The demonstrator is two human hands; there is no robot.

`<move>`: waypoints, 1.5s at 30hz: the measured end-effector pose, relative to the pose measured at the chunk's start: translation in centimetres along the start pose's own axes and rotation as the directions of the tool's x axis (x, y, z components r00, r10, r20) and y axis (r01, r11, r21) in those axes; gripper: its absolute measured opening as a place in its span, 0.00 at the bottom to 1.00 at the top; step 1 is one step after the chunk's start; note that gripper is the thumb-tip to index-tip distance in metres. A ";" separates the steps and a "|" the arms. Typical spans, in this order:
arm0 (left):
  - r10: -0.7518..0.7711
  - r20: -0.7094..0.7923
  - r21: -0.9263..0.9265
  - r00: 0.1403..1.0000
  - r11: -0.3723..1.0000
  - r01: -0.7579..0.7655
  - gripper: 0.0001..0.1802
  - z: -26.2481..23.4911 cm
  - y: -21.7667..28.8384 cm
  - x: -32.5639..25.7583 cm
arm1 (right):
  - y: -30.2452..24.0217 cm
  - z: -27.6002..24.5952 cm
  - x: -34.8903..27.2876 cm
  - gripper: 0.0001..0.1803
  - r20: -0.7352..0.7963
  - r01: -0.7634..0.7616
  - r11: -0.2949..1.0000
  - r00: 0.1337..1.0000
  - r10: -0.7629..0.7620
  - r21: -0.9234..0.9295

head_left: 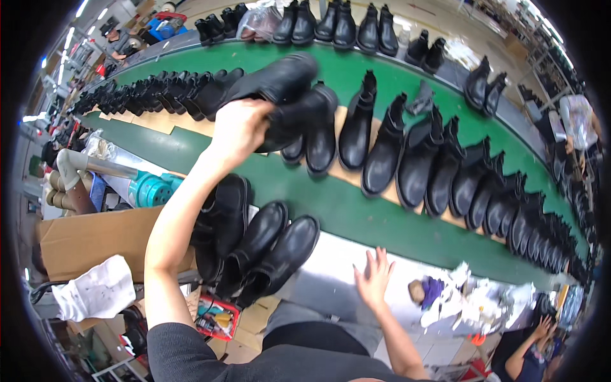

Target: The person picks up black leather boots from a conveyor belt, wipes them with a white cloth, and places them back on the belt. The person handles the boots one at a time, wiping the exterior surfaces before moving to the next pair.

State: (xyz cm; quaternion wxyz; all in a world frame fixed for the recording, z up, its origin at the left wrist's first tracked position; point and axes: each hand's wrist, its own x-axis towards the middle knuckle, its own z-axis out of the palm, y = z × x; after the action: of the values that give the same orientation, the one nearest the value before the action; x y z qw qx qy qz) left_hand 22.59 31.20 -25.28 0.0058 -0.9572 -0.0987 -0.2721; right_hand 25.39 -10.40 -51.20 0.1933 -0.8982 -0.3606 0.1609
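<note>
Boots (280, 76), black and slightly blurred, are up in my left hand (240, 130) in the head view. There look to be two, one just above the other, with my fingers and thumb closed around them. They are above the green belt (207, 58), in front of the near end of a long row of black boots (412, 167) that curves away to my right along a strip of cardboard.

My right hand (375, 278) is free, its fingers spread and pointing away from me, over the silver tabletop (331, 264) by the edge of the belt. I cannot tell whether the fingertips touch the metal.

Between my two arms, close to my body, a small group of finished-looking black boots (280, 258) stands at the left part of the tabletop. Left of my forearm are a cardboard box (102, 237), a white cloth (95, 288) and a turquoise tub (149, 190). A red crate (232, 320) sits low beside me. Right of my right hand lie crumpled white paper (468, 302) and a purple cloth (433, 293). Farther right, a co-worker's hands (543, 328) show near the rim.
</note>
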 end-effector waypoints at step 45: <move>0.420 0.721 0.182 0.551 -0.882 0.435 0.39 12.3 24.7 -29.4 | -2.5 -9.3 -10.5 0.42 0.037 -0.071 0.127 0.967 0.254 0.989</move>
State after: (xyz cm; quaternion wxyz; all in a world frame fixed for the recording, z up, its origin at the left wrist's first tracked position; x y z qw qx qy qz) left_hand 9.27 2.36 -50.08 -0.9775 -0.0397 -0.1523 0.1407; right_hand 20.65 -18.35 -40.37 0.7376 -0.5958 -0.0535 0.3132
